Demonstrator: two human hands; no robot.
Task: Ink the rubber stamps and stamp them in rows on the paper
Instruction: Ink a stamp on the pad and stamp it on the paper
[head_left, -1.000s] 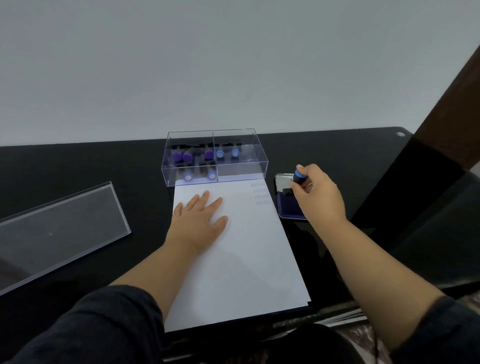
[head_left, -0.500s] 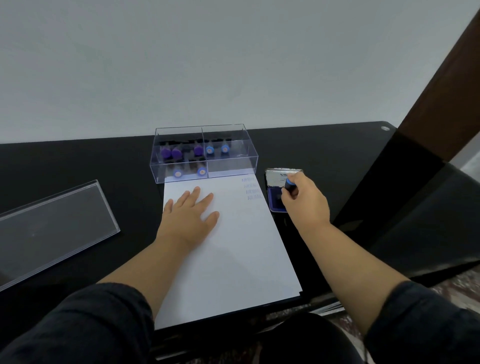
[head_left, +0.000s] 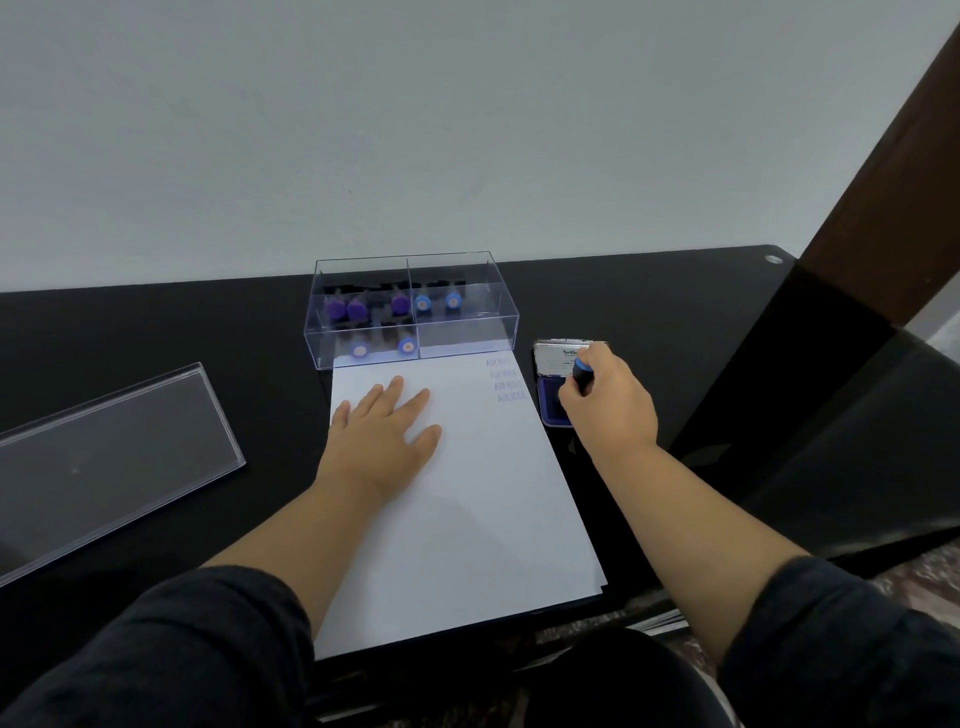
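Paper (head_left: 467, 519) on table (head_left: 156, 322), stamp box (head_left: 410, 306) behind it, ink pad (head_left: 553, 400) right, lid (head_left: 104, 462) left

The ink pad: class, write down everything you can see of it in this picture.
The ink pad is a small flat case lying open on the black table, just right of the paper. Its silvery, printed lid is folded back on the far side; the near half holds a dark blue pad. The right hand covers part of it, pressing a blue-topped stamp down onto the pad.
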